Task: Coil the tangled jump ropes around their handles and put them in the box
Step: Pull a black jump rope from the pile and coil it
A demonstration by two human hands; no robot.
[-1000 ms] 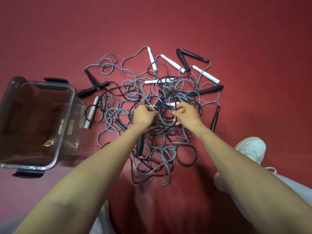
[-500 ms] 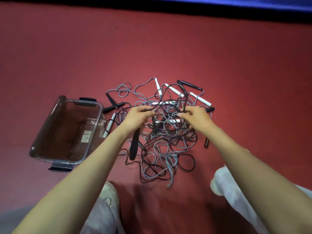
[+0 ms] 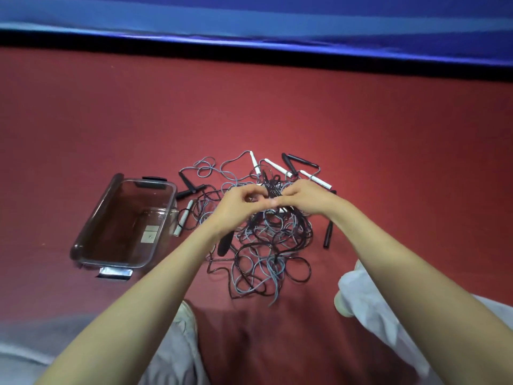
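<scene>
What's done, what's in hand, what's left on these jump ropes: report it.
Done: nothing yet; the box holds no rope. In hand: the left hand and right hand pinch black rope held up at the top of the tangle. Left: every rope needs separating, coiling around its handles and boxing; white handles and black handles lie loose around the pile.

Bare forearms [image 3: 155,295], pale grey trousers [image 3: 172,359] and white shoes [image 3: 343,301].

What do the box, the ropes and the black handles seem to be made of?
The box: clear hard plastic, glossy; the red floor shows through its walls. The ropes: thin grey and black cords, probably plastic-coated; they keep springy loops. The black handles: matt, maybe foam or rubber; too small to tell.
</scene>
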